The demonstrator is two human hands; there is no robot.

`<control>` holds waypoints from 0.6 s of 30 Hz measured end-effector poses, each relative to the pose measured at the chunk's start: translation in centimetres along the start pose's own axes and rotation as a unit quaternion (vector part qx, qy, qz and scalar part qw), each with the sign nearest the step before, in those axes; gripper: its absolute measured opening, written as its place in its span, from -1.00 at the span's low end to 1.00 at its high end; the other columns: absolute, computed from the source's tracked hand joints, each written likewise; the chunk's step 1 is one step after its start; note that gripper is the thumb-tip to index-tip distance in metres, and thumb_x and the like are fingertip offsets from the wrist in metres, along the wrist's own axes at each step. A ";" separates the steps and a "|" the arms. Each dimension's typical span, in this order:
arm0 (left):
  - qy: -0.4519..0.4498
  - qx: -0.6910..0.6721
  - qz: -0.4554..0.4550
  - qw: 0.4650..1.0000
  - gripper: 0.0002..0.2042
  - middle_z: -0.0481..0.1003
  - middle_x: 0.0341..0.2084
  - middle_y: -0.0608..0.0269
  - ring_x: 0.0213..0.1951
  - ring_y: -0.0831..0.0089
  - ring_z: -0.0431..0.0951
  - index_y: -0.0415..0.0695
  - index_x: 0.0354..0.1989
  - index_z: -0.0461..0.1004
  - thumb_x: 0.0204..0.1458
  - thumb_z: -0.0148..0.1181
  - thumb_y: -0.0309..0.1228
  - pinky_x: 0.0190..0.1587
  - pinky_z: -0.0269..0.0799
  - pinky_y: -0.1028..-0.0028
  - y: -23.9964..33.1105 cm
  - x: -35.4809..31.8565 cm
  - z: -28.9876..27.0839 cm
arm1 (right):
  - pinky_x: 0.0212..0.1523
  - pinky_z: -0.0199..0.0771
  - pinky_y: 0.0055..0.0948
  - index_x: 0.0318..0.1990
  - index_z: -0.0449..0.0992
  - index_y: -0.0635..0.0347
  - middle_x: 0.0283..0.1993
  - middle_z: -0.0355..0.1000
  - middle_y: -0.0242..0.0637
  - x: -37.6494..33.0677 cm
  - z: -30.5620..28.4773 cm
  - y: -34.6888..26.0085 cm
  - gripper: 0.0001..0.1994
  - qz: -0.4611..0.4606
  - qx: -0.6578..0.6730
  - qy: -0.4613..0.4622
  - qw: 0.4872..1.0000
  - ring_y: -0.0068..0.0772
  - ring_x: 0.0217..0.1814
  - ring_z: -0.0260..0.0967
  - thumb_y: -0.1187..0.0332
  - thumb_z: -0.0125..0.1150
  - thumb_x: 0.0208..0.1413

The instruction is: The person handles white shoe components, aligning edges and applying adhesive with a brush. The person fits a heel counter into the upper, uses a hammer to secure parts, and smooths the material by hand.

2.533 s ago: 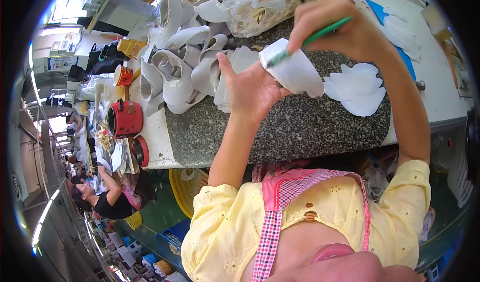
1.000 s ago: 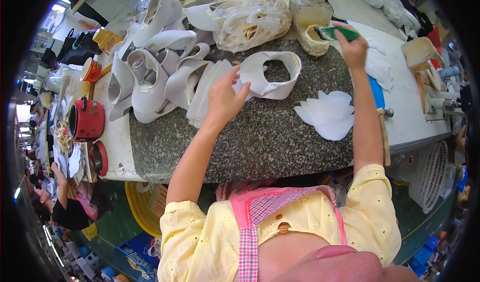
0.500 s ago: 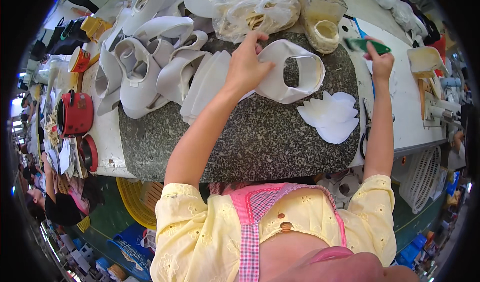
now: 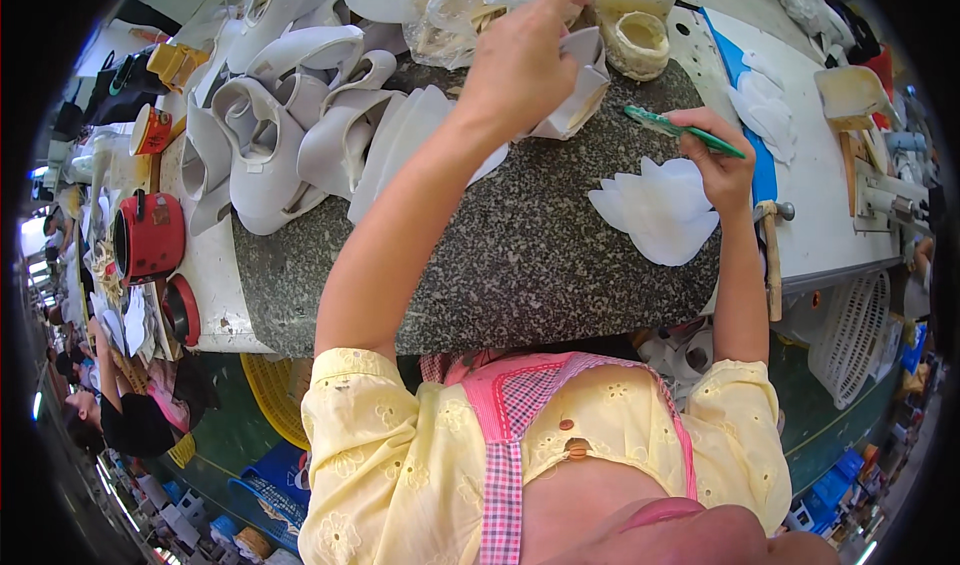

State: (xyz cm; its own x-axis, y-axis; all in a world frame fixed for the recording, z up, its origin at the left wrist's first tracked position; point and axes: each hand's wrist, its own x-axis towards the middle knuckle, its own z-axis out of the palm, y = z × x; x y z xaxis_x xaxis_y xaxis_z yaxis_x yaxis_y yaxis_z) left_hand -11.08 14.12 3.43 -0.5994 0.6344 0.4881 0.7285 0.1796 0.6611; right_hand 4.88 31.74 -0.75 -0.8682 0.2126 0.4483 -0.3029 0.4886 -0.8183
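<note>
Over the far part of the dark speckled stone slab (image 4: 470,265), my left hand (image 4: 525,60) is closed on a white shoe upper (image 4: 575,105). The upper is tilted up, and my hand hides part of it. My right hand (image 4: 718,160) grips a slim, flat green tool (image 4: 715,142) whose whitish-smeared end points left; its exact kind is unclear. Just left of that hand, a fan of white shaped shoe pieces (image 4: 660,213) lies on the slab. More white pieces (image 4: 400,155) overlap beside my left forearm.
Several pale shoe uppers (image 4: 265,155) are heaped at the left. A clear plastic bag (image 4: 430,25) and a glue-crusted pot (image 4: 640,45) stand at the back. A hammer (image 4: 772,255) rests at the right table edge. A red pot (image 4: 150,235) is far left.
My left hand has moved right and away from me, tilting the shoe upper up. My right hand has come left and nearer with the green tool, now over the white pieces' edge.
</note>
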 end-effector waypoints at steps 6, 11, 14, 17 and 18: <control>-0.054 0.043 -0.054 0.996 -0.54 0.44 -0.42 0.03 -0.30 0.09 0.44 -0.11 -0.08 0.27 -0.30 0.01 -0.59 -0.24 0.33 0.27 -0.8 1.6 -0.9 | -0.49 0.23 -0.68 -0.27 0.46 0.25 -0.39 0.40 -0.36 0.8 1.4 -0.5 -0.83 0.043 0.048 -0.019 0.998 -0.63 -0.48 0.26 0.60 0.07 -0.06; -0.105 0.104 -0.019 0.989 -0.57 0.37 -0.24 -0.20 -0.12 0.04 0.37 -0.22 -0.05 0.20 -0.21 -0.11 -0.62 -0.10 0.27 0.23 -1.0 3.9 0.0 | -0.32 0.38 -0.50 -0.27 0.47 0.18 -0.32 0.40 -0.23 2.5 4.0 1.3 -0.77 -0.107 -0.106 -0.044 0.988 -0.30 -0.32 0.40 0.61 0.12 -0.16; -0.136 0.111 -0.012 0.984 -0.60 0.39 -0.29 -0.19 -0.17 0.01 0.39 -0.24 -0.06 0.19 -0.19 -0.14 -0.62 -0.16 0.29 0.21 -2.3 6.0 2.1 | -0.34 0.39 -0.43 -0.27 0.47 0.15 -0.32 0.40 -0.23 2.9 4.9 3.2 -0.75 -0.189 -0.200 -0.008 0.961 -0.25 -0.31 0.39 0.61 0.15 -0.19; -0.168 0.127 -0.012 0.977 -0.61 0.40 -0.33 -0.18 -0.20 -0.01 0.40 -0.25 -0.06 0.19 -0.17 -0.15 -0.61 -0.20 0.30 0.19 -1.5 6.4 2.6 | -0.39 0.40 -0.40 -0.27 0.47 0.11 -0.34 0.40 -0.25 2.6 5.7 4.5 -0.71 -0.187 -0.248 0.029 0.950 -0.24 -0.32 0.39 0.61 0.16 -0.24; -0.169 0.126 -0.014 0.977 -0.61 0.40 -0.33 -0.18 -0.20 -0.01 0.40 -0.25 -0.06 0.19 -0.17 -0.15 -0.61 -0.20 0.30 0.19 -1.2 6.4 2.4 | -0.40 0.39 -0.41 -0.26 0.47 0.11 -0.34 0.39 -0.26 2.1 6.1 4.3 -0.69 -0.149 -0.239 -0.009 0.959 -0.25 -0.33 0.39 0.62 0.16 -0.25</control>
State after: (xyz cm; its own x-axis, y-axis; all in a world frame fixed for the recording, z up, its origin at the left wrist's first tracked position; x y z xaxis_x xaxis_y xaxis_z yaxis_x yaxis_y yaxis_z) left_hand -15.03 19.77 4.39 -0.5068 0.8315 0.2276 0.7981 0.3527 0.4885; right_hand -0.67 29.12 -5.50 -0.7793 -0.0096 0.6266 -0.3274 0.8588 -0.3941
